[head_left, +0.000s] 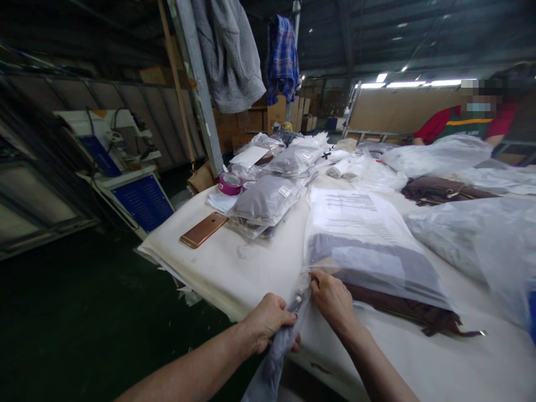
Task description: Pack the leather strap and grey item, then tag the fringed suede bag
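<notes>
At the table's near edge, a clear plastic bag (274,357) with something greyish inside hangs down in front of me. My left hand (272,324) is closed around it, thumb on top. My right hand (330,293) pinches the plastic near the bag's upper end, slightly farther in over the table. Just beyond my right hand lies a large clear bag (372,257) with a folded grey garment and a printed sheet (343,209) in or under the plastic. A brown garment (402,310) with a zipper shows below it. What my right fingertips press together is partly hidden.
On the white table (259,262) are a phone (204,229), purple tape rolls (229,183) and stacked bagged garments (268,198). More plastic bags (481,229) lie to the right. A person (464,123) stands across the table. A metal post (201,95) rises beyond the left corner, near a machine (121,162).
</notes>
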`<act>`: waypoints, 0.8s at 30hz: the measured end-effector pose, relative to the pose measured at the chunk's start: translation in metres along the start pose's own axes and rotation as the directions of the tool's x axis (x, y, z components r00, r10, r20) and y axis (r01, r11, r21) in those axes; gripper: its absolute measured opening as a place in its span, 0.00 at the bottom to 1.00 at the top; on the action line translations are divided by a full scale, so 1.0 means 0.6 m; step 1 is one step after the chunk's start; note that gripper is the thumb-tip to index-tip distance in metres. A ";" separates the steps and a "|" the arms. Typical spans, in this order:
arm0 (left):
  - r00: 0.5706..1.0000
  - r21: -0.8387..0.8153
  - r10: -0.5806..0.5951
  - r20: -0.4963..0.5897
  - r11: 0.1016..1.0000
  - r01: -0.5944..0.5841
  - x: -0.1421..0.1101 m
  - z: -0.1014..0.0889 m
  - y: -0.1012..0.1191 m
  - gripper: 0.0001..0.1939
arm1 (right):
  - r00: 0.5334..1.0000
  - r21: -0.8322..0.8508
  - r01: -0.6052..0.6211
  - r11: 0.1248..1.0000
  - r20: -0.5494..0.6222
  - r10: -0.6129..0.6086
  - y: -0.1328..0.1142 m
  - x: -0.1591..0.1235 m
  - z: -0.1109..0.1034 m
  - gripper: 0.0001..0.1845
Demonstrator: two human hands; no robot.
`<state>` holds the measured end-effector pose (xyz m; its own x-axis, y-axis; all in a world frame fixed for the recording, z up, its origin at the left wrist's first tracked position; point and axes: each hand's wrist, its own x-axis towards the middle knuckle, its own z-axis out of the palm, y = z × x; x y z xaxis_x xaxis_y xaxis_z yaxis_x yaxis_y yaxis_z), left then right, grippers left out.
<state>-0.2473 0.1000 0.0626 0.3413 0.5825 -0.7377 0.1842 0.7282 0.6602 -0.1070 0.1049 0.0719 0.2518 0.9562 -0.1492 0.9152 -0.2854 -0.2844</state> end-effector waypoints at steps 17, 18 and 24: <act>0.995 -0.020 0.087 -0.043 0.996 -0.088 0.043 0.037 0.039 0.11 | 0.999 0.071 0.004 0.997 0.032 -0.006 0.010 0.013 0.002 0.16; 0.994 -0.020 0.093 -0.049 0.995 -0.094 0.045 0.041 0.041 0.12 | 0.999 0.075 0.002 0.997 0.032 -0.004 0.011 0.014 0.003 0.16; 0.991 0.001 0.085 -0.107 0.996 -0.085 0.048 0.055 0.054 0.15 | 0.999 0.083 -0.043 0.996 0.001 0.043 0.008 0.008 0.005 0.14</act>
<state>-0.2014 0.1283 0.0674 0.2552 0.6775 -0.6898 0.1550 0.6755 0.7209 -0.1025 0.1078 0.0668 0.2908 0.9429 -0.1622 0.8741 -0.3307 -0.3557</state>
